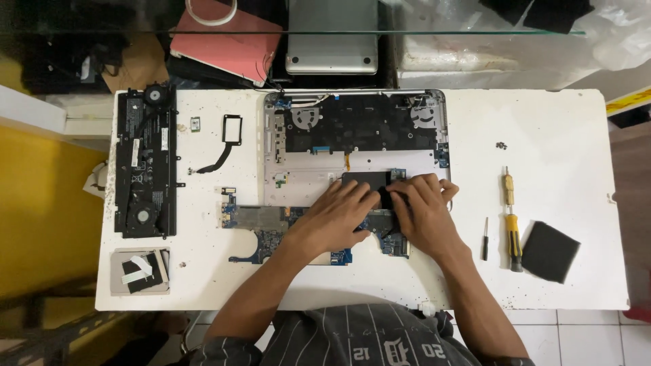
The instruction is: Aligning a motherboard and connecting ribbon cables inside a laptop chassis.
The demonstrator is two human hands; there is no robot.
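both hands (380,210) pinch flat black film (366,180) over blue circuit board (261,227).

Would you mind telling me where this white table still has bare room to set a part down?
The widest bare patch on the white table lies right of the opened laptop base, above the yellow-handled screwdriver and black foam square, apart from a few tiny screws. The front edge is also bare. It is crowded around both hands and the long black battery.

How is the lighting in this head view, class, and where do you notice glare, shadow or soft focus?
Head view: even overhead light on the white table; faint shadows beside the screwdriver and under both hands, left, right; the glass shelf edge catches glare; the frame's dark upper corners lose detail.
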